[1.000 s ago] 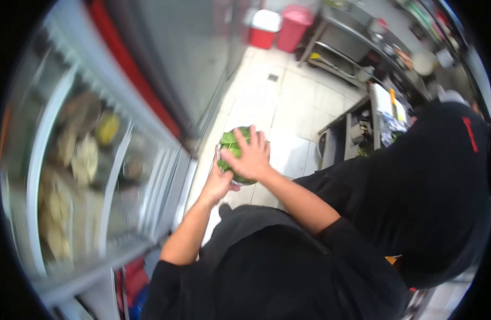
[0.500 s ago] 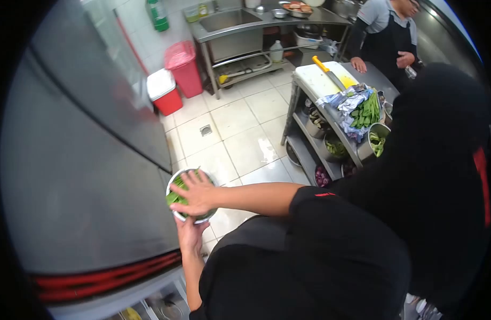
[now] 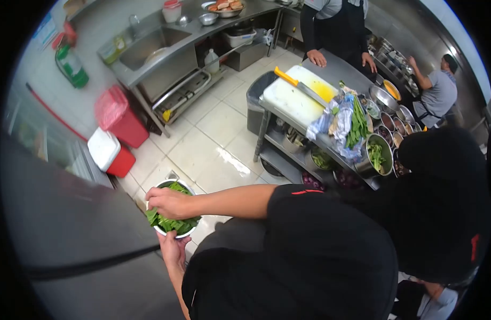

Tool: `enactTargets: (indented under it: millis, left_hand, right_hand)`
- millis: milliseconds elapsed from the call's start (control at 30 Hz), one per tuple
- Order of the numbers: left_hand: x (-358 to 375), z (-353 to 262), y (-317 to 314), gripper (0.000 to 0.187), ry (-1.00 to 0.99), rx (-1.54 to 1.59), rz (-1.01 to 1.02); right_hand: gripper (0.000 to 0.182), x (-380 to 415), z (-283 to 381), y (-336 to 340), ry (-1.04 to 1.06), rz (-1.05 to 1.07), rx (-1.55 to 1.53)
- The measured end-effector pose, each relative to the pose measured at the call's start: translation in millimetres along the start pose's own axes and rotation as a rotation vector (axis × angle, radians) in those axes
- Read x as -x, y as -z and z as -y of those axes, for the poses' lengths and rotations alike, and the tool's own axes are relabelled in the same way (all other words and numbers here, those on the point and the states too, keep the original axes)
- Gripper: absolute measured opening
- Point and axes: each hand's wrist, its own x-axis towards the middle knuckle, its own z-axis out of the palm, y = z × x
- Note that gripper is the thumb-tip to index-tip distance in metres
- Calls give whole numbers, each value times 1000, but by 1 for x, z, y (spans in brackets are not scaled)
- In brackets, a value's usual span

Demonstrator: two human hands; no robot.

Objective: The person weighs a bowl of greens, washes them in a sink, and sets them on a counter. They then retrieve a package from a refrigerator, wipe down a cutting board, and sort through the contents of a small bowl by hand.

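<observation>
My left hand (image 3: 173,248) holds a white-rimmed round bowl (image 3: 188,233) from below and its near side, with the thumb at the rim. Green leafy vegetables (image 3: 174,222) fill the bowl, and some leaves stick out over its left edge. My right hand (image 3: 168,204) lies over the greens with its fingers curled down into them, closed on some leaves. The fingertips are partly hidden. The bowl is above the tiled floor, close to a grey steel cabinet (image 3: 80,218).
Right of the floor stands a steel table (image 3: 333,61) with a cutting board (image 3: 293,106), a yellow-handled knife (image 3: 293,80) and a pot of greens (image 3: 376,154). Red bins (image 3: 120,120) stand by the sink (image 3: 155,48). Two co-workers (image 3: 336,26) are at the back; a black-clothed shape (image 3: 443,186) fills the right.
The view has swung right, showing more of the table and another co-worker. My right hand has gone from spread flat on the greens to curled around some. My left hand still holds the bowl.
</observation>
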Motion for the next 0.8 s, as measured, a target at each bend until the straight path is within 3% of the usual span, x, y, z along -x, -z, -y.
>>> enactTargets:
  millis: [67,133,267,433,500,600,667,800]
  left_hand:
    - [-59,-25,-14,63,10,-17,169]
    - [-119,-48,-38,63,25,-28,300]
    - [-207,-90,-111,59,82,-30,524]
    - [-328,-109,-184,47,226,-76,639]
    - [-373,-122,-201,47,282,6,613]
    - [-433,-151,-218,52,144,-46,709]
    - [-463,-179,-233,57,115,118,613]
    - [-521,-241,-241,63,38,139,479]
  right_hand:
    - [25,-24,-33,35,83,-176,141]
    - [25,-42,-49,75,-19,-329,213]
    - [24,-70,-75,146,-61,-448,298]
    - [32,-113,-131,224,-123,-519,298]
    - [45,-146,-162,255,-34,-474,385]
    - [61,-203,-195,301,-15,-207,341]
    - [64,-250,-209,322,27,-114,273]
    - [63,-337,-248,352,46,42,123]
